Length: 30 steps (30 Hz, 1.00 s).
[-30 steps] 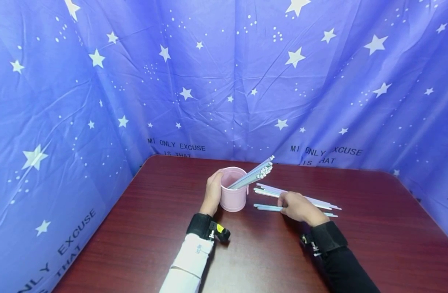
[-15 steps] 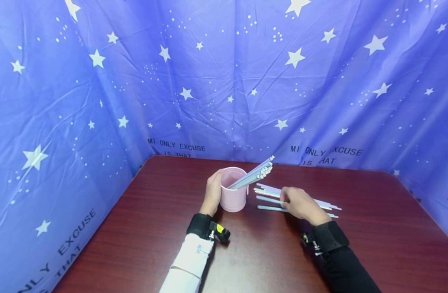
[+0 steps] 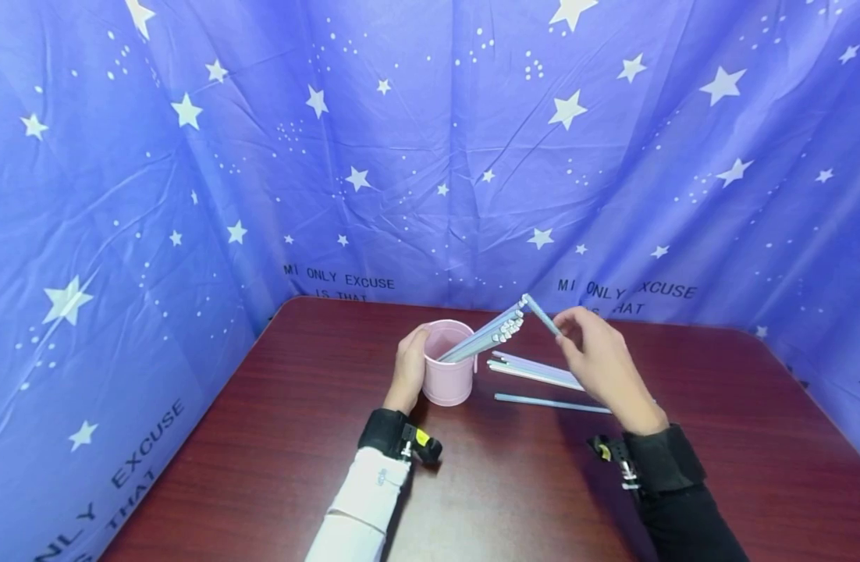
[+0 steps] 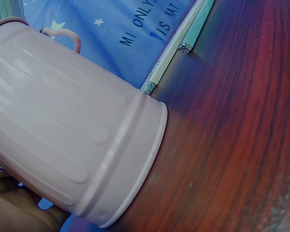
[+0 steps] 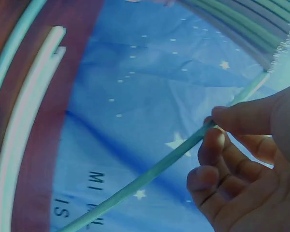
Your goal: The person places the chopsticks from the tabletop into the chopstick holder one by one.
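Note:
My left hand [image 3: 406,373] grips the side of a small pink metal bucket [image 3: 449,384], which stands upright on the table. A bundle of pastel sticks [image 3: 481,336] leans out of the bucket to the right. Between thumb and fingertips my right hand [image 3: 604,361] pinches one thin pale-green stick [image 5: 152,175], lifted above the table and slanted. In the head view its far end overlaps the tops of the bundled sticks. Below the right hand, white and lilac sticks [image 3: 535,370] lie on the table, with a single light-blue stick [image 3: 552,403] nearer to me.
The dark red wooden table [image 3: 486,484] has a blue star-printed curtain [image 3: 437,140] behind it and another stretch at its left. A small handle [image 4: 63,35] sticks out from the bucket's side.
My right hand has picked up one of the two green-blue sticks and raised it up and away from me, tilting it. The left hand and bucket have stayed in place.

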Each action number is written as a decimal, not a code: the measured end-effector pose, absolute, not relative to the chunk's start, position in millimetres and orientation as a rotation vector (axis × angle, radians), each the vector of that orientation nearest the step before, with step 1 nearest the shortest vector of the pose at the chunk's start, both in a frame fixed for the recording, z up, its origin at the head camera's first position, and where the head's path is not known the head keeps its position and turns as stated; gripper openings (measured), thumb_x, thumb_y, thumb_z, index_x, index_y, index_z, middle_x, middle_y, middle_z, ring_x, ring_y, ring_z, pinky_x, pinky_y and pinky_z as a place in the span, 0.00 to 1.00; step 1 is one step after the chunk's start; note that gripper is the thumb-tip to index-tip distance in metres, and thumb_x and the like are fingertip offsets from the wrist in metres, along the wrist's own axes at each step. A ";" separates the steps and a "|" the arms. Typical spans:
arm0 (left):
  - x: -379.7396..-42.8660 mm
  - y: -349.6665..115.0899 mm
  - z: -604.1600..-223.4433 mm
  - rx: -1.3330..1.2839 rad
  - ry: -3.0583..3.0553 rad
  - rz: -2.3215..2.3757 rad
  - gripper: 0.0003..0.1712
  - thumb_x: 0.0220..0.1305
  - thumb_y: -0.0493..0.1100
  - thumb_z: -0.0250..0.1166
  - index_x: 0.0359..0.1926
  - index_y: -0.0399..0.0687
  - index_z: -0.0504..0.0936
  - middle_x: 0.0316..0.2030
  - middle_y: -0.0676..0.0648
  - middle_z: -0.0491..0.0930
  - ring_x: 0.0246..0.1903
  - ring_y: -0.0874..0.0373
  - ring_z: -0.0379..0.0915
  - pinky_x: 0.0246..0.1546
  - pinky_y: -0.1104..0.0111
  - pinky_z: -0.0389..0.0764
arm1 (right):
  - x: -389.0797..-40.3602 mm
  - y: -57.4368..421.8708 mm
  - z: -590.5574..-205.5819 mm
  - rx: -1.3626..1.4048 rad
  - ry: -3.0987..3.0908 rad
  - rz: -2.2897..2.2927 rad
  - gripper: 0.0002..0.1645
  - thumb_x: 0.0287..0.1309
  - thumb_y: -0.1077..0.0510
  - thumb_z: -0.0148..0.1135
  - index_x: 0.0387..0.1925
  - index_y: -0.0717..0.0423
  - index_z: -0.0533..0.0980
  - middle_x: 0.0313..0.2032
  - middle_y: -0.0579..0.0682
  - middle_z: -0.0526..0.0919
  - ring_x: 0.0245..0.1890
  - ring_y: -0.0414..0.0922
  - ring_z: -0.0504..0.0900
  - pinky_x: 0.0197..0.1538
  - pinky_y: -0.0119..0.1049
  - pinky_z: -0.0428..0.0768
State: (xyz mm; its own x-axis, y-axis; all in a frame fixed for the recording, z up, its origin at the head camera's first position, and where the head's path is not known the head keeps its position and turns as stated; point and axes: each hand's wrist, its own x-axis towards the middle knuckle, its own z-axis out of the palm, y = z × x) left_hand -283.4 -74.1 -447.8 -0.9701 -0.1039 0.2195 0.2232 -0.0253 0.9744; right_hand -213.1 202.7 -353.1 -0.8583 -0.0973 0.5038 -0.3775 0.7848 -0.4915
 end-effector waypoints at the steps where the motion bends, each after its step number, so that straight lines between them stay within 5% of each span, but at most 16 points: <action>1: -283.5 -74.0 -447.9 -0.126 -2.020 -2.095 0.24 0.78 0.42 0.51 0.60 0.35 0.87 0.58 0.36 0.88 0.64 0.43 0.81 0.72 0.49 0.77 | -211.2 202.5 -350.2 0.356 -2.481 0.839 0.12 0.66 0.70 0.66 0.50 0.61 0.82 0.37 0.56 0.86 0.34 0.47 0.79 0.38 0.38 0.77; 11: -283.0 -74.0 -449.1 -0.132 -2.011 -2.105 0.24 0.79 0.43 0.51 0.60 0.34 0.86 0.59 0.35 0.87 0.64 0.42 0.81 0.72 0.48 0.77 | -195.6 195.2 -328.1 0.312 -2.218 1.078 0.07 0.72 0.65 0.65 0.49 0.62 0.81 0.39 0.57 0.91 0.35 0.21 0.82 0.42 0.12 0.79; 20: -285.0 -75.3 -450.9 -0.116 -2.034 -2.097 0.24 0.79 0.44 0.51 0.60 0.37 0.87 0.58 0.37 0.88 0.63 0.45 0.81 0.72 0.51 0.77 | -187.0 180.5 -321.9 0.458 -2.050 1.282 0.12 0.77 0.66 0.60 0.56 0.62 0.83 0.47 0.56 0.91 0.46 0.25 0.88 0.53 0.18 0.83; 30: -284.0 -74.3 -449.6 -0.120 -2.020 -2.100 0.23 0.79 0.43 0.52 0.58 0.36 0.88 0.57 0.36 0.88 0.62 0.44 0.82 0.71 0.51 0.78 | -179.9 164.4 -326.0 0.588 -2.015 1.343 0.15 0.76 0.68 0.60 0.59 0.61 0.82 0.44 0.57 0.92 0.42 0.33 0.90 0.48 0.23 0.86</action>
State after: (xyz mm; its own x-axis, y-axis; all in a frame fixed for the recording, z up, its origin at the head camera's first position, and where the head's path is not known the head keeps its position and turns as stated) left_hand -284.0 -74.3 -449.6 -0.9714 -0.1047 0.2131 0.2170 -0.0276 0.9758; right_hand -179.9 164.4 -326.0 -0.6962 -0.0166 0.7177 -0.6687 0.3785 -0.6400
